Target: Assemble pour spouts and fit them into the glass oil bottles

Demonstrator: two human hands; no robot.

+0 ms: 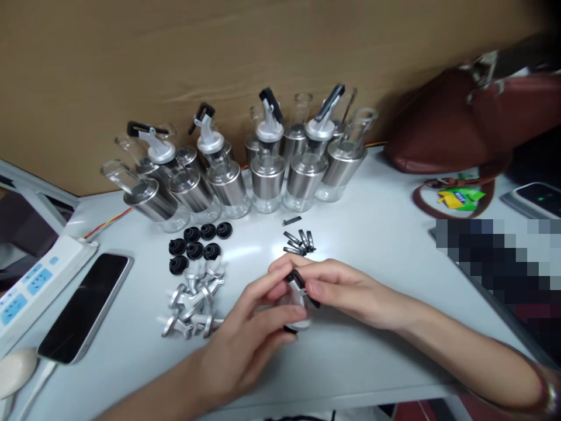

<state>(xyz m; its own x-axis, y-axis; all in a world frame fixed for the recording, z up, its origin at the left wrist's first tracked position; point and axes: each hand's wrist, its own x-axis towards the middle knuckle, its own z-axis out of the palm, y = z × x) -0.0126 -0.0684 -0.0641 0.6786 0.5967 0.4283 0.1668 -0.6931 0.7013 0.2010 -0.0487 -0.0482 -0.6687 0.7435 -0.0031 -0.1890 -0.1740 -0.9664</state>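
Between my two hands is a silver bottle pourer (298, 299) with a black flip lever and a black base. My left hand (258, 327) is closed around its silver body. With thumb and fingers, my right hand (337, 289) grips the black lever at the pourer's top. Just beyond the hands lie several loose black levers (300, 241). To the left is a pile of silver pourer spouts (195, 304), with several black rubber stoppers (195, 250) behind it.
Glass bottles with steel sleeves (268, 178) stand in rows along the back; several carry pourers. A power strip (37, 286) and a phone (85, 307) lie at left. A brown leather bag (451, 123) and a green-yellow packet (462, 199) are at right.
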